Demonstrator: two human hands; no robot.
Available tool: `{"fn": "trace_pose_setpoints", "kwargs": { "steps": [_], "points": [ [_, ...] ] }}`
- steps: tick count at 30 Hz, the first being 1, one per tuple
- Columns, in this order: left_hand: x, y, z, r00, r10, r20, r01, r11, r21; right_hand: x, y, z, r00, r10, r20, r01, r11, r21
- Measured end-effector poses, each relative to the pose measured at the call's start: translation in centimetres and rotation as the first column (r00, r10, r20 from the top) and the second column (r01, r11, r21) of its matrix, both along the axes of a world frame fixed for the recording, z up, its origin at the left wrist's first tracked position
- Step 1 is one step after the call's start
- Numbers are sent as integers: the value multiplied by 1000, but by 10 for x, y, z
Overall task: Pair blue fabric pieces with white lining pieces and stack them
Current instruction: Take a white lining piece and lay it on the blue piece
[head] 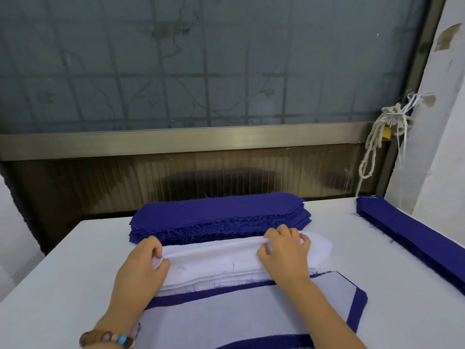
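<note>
Head view: the white lining stack [214, 267] lies mid-table [50, 278], touching the blue fabric stack [219, 214] behind it and overlapping the paired stack [226, 316] (white on blue) nearest the person. Left hand [144, 263] pinches the top lining's left end with curled fingers; right hand [284, 250] grips its raised fold near the right end. A second blue stack [412, 238] lies along the table's right edge, well apart.

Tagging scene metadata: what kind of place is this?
Likely a small garment-cutting or sewing workshop: a stack of cut blue fabric pieces, a pile of white lining pieces and more blue strips laid out on a white worktable.
</note>
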State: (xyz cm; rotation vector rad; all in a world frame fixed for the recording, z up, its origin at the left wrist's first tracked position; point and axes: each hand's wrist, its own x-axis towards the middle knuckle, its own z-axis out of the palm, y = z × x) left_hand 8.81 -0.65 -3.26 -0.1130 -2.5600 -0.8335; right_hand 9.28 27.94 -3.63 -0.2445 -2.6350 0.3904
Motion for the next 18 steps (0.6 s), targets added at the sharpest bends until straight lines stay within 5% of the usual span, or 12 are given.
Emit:
{"fn": "trace_pose_setpoints", "kwargs": {
  "steps": [10,18],
  "points": [
    [-4,-18,4,966,-140,217,92,972,216,-2,56,8,954,-237,183,280,924,-261],
    [-8,-23,11,992,-27,122,-19,934,357,-7,69,7,941,-337,31,299,788,-539]
  ]
}}
